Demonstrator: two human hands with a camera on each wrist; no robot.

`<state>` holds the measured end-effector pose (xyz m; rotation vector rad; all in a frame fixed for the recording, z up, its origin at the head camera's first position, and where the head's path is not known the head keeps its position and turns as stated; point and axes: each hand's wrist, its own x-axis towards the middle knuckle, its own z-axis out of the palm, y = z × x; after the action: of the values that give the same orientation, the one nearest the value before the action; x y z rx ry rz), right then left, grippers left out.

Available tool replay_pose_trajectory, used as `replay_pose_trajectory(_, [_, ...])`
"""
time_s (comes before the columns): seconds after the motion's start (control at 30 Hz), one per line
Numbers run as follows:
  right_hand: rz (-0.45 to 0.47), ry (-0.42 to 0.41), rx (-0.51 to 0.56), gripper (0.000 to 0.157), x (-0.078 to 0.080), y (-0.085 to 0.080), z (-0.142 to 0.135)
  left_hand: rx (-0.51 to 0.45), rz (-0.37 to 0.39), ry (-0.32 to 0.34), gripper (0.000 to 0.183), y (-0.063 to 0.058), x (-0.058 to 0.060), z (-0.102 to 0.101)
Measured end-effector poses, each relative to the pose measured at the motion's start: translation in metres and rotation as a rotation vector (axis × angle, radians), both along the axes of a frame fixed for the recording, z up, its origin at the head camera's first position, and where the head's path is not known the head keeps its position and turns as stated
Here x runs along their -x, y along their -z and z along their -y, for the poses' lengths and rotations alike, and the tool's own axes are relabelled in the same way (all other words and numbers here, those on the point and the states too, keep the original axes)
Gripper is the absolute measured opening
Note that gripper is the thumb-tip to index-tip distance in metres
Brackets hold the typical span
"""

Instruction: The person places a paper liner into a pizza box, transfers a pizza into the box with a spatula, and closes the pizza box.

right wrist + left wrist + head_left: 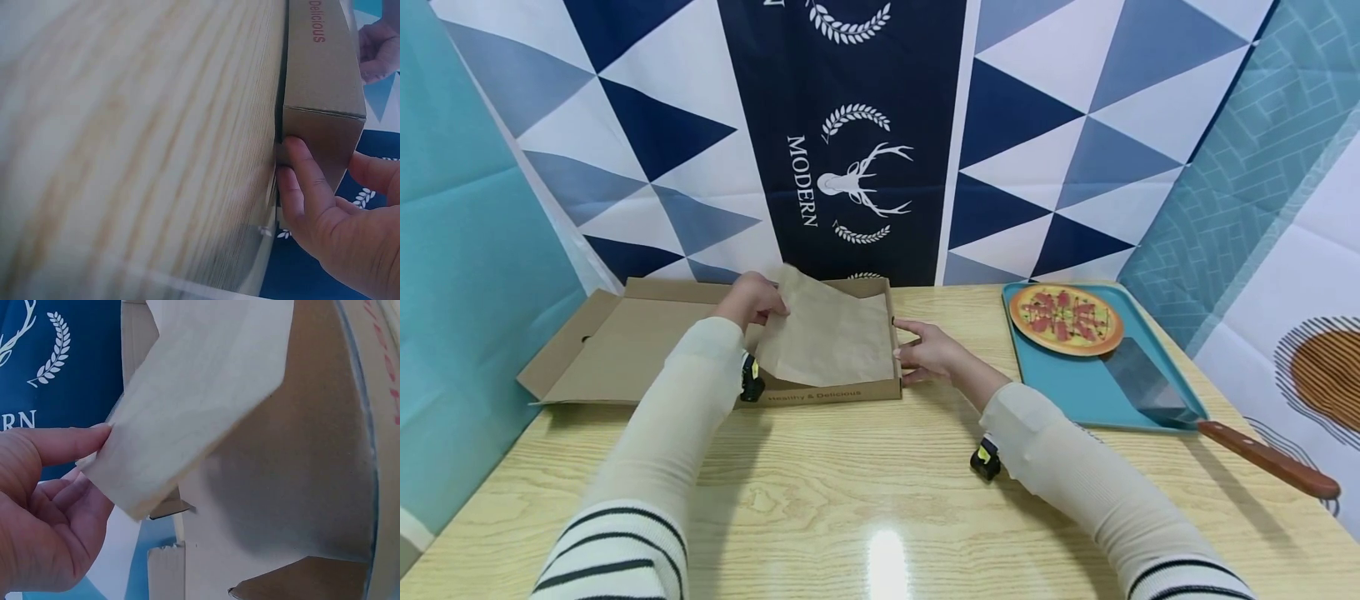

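Observation:
My left hand [751,300] pinches one corner of a sheet of brown paper [831,333] between thumb and fingers. The paper slopes from that raised corner down into the tray part of an open cardboard pizza box [835,393]. In the left wrist view the lifted paper [206,394] has a bent edge, with the box's inside below it. My right hand [931,354] holds the box's right end. The right wrist view shows its fingers low on the end wall [322,137] and its thumb by the upper rim.
The box lid [632,342] lies opened out to the left. At the right is a blue tray [1060,400] with a pizza [1066,318] on it. A pizza server [1150,379] rests on the tray, its wooden handle [1270,458] reaching past the tray edge. A patterned cloth [865,233] hangs behind the table.

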<state>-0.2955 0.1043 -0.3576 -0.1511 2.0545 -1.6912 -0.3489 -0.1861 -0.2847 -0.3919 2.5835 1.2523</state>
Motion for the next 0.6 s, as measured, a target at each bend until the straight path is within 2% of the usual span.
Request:
replay_pose_trajectory(0.07, [-0.002,-0.002,0.0,0.068,-0.0002,-0.0005,0.0,0.026,0.014,0.013,0.041,-0.0004,-0.0005,-0.0008])
replay_pose_trajectory(0.2, [-0.004,-0.005,0.0,0.068,-0.0007,-0.0015,0.0,0.148,0.027,0.068,0.037,-0.0009,-0.0004,0.0009])
replay_pose_trajectory(0.33, [0.0,0.0,0.001,0.068,-0.0007,-0.0013,0.0,0.266,0.049,0.131,0.024,-0.0008,0.0009,0.0038])
replay_pose_trajectory(0.47, [0.001,0.001,0.0,0.068,-0.0007,-0.0005,-0.0004,0.289,0.115,0.173,0.006,0.0027,0.0046,0.0062])
replay_pose_trajectory(0.6, [0.002,0.0,0.005,0.067,-0.0011,-0.0004,-0.0005,0.308,0.179,0.233,0.016,0.0062,0.0066,0.0083])
